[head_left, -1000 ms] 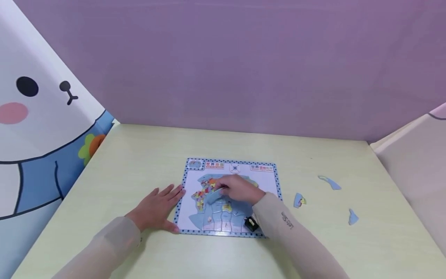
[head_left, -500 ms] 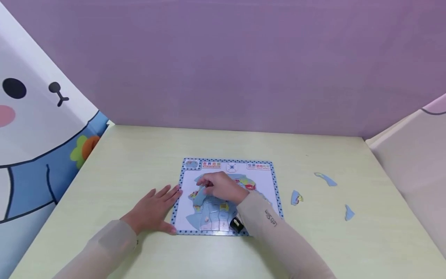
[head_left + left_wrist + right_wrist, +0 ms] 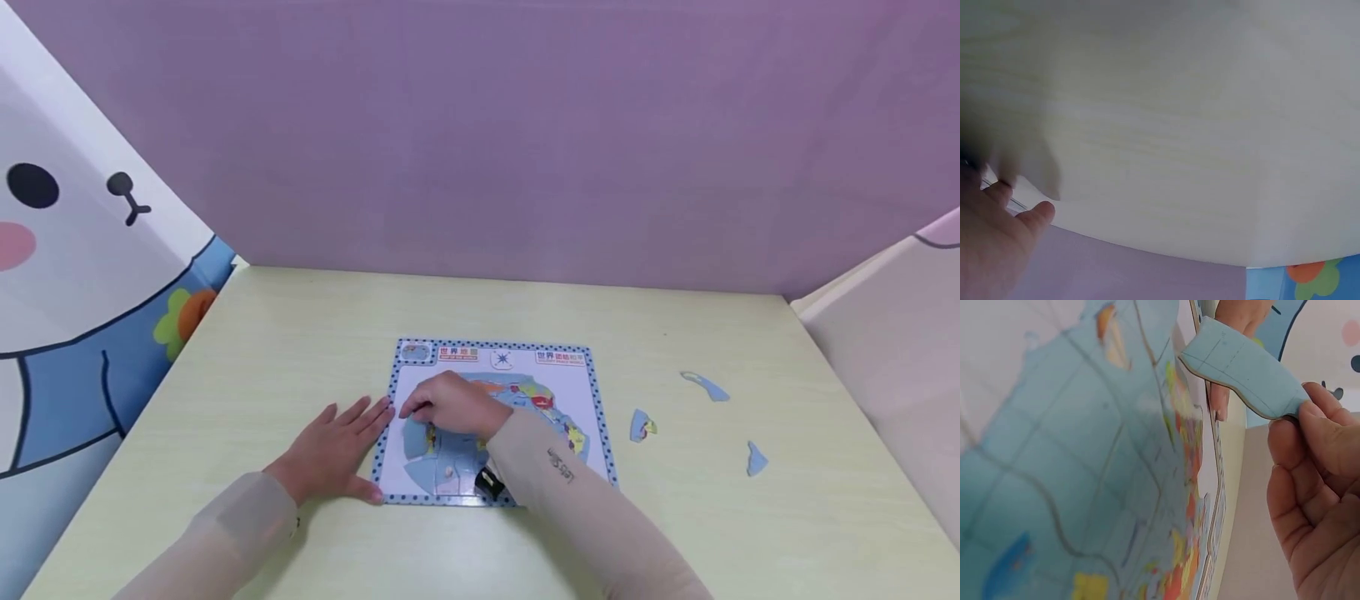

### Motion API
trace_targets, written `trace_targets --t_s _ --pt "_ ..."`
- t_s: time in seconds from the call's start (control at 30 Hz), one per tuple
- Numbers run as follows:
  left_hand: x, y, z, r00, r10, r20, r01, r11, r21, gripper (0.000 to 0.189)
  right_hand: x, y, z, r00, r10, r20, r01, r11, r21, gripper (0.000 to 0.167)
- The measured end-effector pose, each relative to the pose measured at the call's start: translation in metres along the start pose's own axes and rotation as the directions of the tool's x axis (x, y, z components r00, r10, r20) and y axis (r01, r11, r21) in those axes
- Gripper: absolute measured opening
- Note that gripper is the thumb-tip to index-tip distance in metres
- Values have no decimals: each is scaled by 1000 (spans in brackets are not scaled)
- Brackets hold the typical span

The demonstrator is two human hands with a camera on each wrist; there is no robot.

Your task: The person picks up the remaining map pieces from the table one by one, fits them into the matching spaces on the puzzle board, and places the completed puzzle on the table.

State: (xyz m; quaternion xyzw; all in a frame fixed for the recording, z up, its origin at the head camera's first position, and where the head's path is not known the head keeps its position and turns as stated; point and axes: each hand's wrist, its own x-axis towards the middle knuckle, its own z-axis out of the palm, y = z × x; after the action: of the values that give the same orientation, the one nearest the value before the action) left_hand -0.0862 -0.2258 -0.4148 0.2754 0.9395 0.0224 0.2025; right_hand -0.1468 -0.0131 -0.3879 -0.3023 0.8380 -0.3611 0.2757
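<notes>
I've brought the right hand point(image 3: 450, 406) left — it pinches a blue puzzle piece point(image 3: 1241, 369) above the board point(image 3: 572, 385), now nearer the map's point(image 3: 457, 454) left edge; the left hand point(image 3: 330, 450) lies spread against the board.

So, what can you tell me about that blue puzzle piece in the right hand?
The blue puzzle piece is a thin, flat, elongated strip, pale blue with fine printed lines, one dashed. One long edge is wavy and brown, looking like cardboard or thin wood. The right hand pinches one end between thumb and finger; the rest sticks out from the fingers, over the left part of the world map puzzle board. Whether it touches the board, I can't tell.
</notes>
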Motion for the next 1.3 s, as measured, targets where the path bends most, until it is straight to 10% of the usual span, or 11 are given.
trace_targets --t_s 1.1,1.3 --pt "-4 -3 1 1000 -16 8 17 994 -105 118 18 -7 19 994 107 -10 -107 991 -84 23" --pt "-1 0 2 1000 -22 10 24 993 -114 119 17 -11 21 993 114 -13 -114 963 -245 17"
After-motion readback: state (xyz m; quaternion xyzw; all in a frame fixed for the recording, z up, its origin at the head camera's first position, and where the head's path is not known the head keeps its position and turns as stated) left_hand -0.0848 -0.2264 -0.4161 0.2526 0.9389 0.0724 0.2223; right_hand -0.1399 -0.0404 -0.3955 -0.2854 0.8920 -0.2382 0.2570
